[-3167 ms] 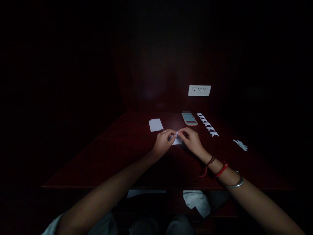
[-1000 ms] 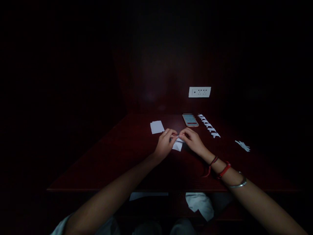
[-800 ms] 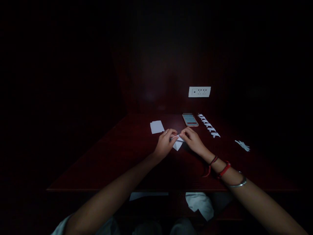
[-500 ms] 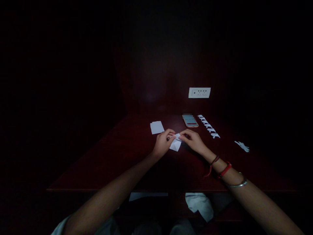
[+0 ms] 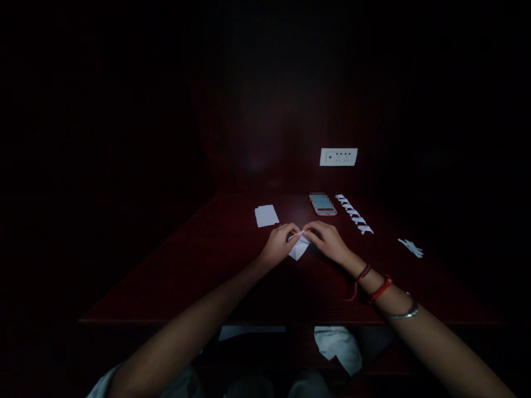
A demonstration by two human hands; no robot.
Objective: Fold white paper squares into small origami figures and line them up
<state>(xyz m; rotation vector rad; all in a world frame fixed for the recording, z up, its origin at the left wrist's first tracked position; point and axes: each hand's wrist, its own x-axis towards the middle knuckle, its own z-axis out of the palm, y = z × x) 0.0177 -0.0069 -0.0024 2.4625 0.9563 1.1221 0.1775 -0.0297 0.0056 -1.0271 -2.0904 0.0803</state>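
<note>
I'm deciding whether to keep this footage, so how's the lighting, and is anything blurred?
Head view: dim, sinking to near black at the sides; the left hand, right hand and folded paper stand out against the dark table; the far edge of the phone is pixelated; no strong motion blur shows.

Matt creased paper (image 5: 298,251), smooth wooden table (image 5: 194,265), shiny metal bangle (image 5: 408,314), plastic socket (image 5: 338,157)

Indoors, dim: table (image 5: 199,260), wall socket (image 5: 338,157).
</note>
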